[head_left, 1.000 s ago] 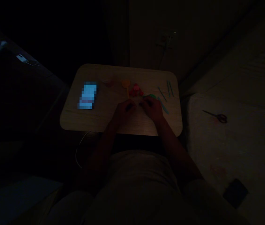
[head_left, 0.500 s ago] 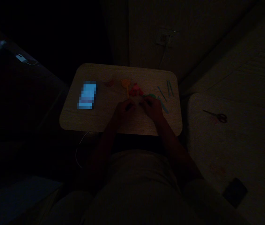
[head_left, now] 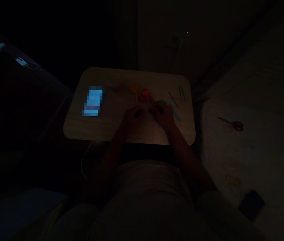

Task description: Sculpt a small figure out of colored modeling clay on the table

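Just beyond the gap between left hand [head_left: 132, 114] and right hand [head_left: 163, 114], a cluster of bright red pieces [head_left: 145, 96], lying on the pale wood-grain bench [head_left: 94, 129]. With fingers curled inward, both hands face to face, tips near each other but apart; too dark to tell whether anything is pinched in either. Directly ahead of the left hand, an orange tool [head_left: 134, 89], broad head at the far end, handle running back toward the fingers. Just past the right hand's knuckles, a green piece [head_left: 163, 101], partly hidden. Close on the right of the right hand, a light-blue flat tool [head_left: 175, 113]; farther out, three thin sticks [head_left: 173, 100], two of them side by side. Ahead and left of the left hand, a dim reddish thing [head_left: 118, 88]. Well left of the left hand, a lit, pixelated screen [head_left: 93, 101]. Well right of the right hand, off the bench, scissors [head_left: 236, 125] on a pale surface [head_left: 270, 150].
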The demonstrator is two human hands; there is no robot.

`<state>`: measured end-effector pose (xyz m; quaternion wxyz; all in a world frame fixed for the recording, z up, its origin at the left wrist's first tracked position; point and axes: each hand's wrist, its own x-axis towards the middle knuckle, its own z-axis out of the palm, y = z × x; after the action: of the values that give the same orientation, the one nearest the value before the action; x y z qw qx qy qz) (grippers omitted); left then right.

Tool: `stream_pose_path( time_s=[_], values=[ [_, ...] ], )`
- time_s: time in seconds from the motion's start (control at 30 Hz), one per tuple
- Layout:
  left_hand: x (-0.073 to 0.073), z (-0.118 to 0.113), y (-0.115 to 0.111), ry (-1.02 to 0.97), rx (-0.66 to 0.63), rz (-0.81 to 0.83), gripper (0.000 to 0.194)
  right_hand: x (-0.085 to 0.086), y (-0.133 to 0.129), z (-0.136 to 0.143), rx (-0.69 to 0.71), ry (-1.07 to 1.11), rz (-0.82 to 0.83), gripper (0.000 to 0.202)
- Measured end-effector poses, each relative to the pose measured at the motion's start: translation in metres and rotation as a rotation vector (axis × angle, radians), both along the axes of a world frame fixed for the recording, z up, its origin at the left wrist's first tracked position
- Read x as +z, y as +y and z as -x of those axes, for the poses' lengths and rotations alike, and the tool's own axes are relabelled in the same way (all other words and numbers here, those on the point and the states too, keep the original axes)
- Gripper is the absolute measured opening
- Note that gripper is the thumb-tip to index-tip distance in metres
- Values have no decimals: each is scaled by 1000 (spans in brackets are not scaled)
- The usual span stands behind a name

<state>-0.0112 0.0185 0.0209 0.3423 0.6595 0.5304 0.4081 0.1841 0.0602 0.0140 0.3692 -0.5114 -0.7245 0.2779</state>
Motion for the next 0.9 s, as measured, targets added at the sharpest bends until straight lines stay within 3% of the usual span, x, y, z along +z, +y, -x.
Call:
stream_pose_path(
  time_s=[0.9],
  values=[
    [-1, 0, 0, 0, -3, 2, 18, -1, 1, -1, 1, -9, -6, 23]
  ],
)
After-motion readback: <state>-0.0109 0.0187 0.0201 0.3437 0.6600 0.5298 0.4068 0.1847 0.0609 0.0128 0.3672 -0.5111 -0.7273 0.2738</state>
